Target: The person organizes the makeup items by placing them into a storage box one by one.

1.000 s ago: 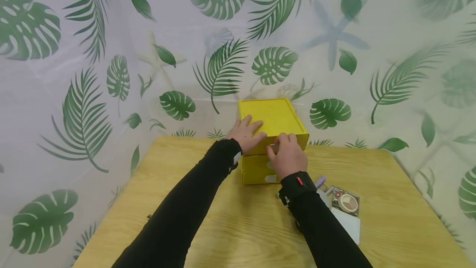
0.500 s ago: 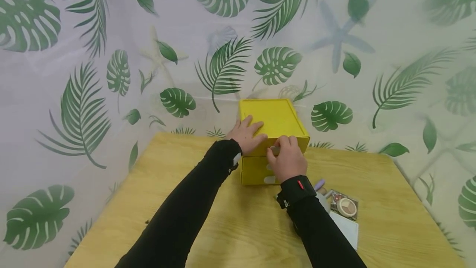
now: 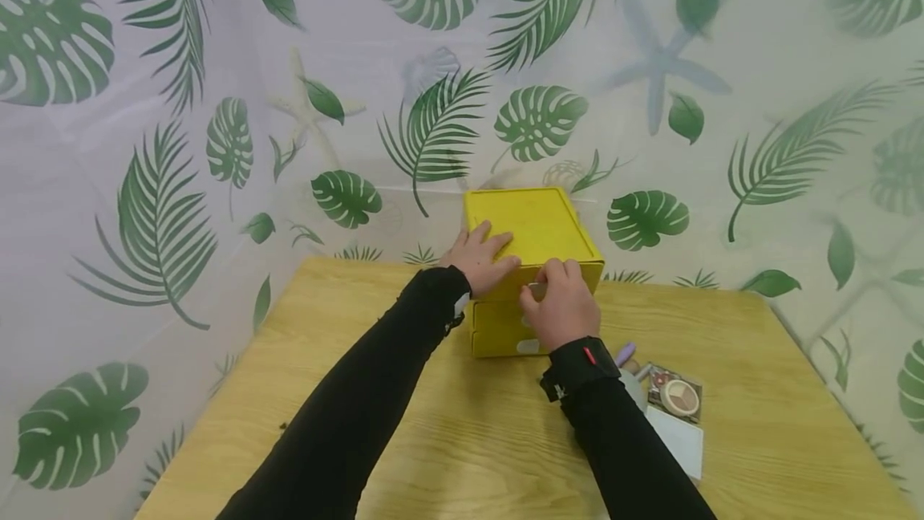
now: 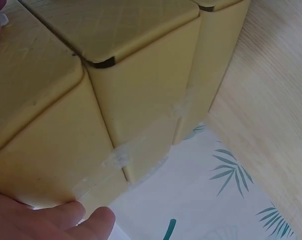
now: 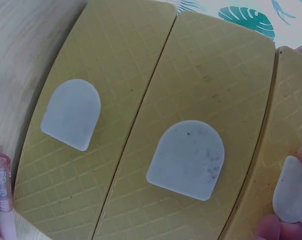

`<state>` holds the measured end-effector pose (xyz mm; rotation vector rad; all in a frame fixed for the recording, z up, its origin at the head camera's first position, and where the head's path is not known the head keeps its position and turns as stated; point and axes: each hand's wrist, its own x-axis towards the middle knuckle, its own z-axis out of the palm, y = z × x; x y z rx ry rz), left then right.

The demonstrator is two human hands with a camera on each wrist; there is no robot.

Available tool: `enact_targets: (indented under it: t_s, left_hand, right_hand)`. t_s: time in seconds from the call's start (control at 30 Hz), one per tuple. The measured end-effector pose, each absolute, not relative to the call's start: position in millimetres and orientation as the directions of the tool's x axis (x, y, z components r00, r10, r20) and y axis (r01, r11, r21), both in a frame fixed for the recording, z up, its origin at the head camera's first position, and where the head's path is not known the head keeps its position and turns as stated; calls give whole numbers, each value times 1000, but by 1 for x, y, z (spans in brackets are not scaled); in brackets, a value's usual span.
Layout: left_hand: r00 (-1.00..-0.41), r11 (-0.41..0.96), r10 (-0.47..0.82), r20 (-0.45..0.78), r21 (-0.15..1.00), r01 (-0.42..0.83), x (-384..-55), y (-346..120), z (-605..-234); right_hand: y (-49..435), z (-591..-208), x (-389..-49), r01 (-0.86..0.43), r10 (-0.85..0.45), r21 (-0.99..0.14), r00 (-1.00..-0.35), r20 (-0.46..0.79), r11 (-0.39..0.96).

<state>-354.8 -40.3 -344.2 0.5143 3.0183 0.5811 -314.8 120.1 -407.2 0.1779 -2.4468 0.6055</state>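
Note:
A yellow drawer box (image 3: 537, 223) stands at the back of the table, its stacked drawer fronts facing me. My left hand (image 3: 482, 261) lies on the box's top near the front left corner, fingers spread; some of its fingertips (image 4: 98, 225) show in the left wrist view. With thumb and fingers, my right hand (image 3: 563, 307) pinches the white handle (image 5: 289, 192) of the top drawer. Below it, the middle drawer's white handle (image 5: 188, 160) and the bottom drawer's white handle (image 5: 73, 114) are untouched. I cannot tell whether the top drawer is pulled out at all.
Right of the box, partly behind my right sleeve, lie a round compact palette (image 3: 679, 397), a white flat item (image 3: 678, 441) and a purple tube (image 3: 625, 354). A pink-capped tube (image 5: 2, 182) lies beside the bottom drawer. A leaf-patterned curtain (image 3: 426, 38) hangs behind the table.

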Motion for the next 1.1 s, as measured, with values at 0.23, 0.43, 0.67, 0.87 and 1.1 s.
enact_targets:
  t_s: [0.23, 0.43, 0.67, 0.87, 1.1]
  left_hand:
    - [-946, 879, 325, 23, 362, 311, -354, -38, -340]
    - [-950, 879, 312, 19, 375, 296, -354, -39, -335]
    - [-952, 880, 307, 14, 377, 290, -354, -41, -336]
    - [-950, 875, 311, 16, 385, 293, -356, -41, -341]
    - [-949, 863, 314, 29, 408, 298, -355, -40, -343]
  right_hand:
    - [124, -404, -310, -265, 9, -382, -812, 584, 885]
    - [125, -402, -306, -287, -5, -375, -800, 600, 881]
    - [126, -405, -299, -291, -15, -370, -802, 597, 882]
    - [127, -410, -292, -295, -19, -362, -797, 604, 884]
    - [130, -412, -282, -310, -28, -351, -783, 621, 883]
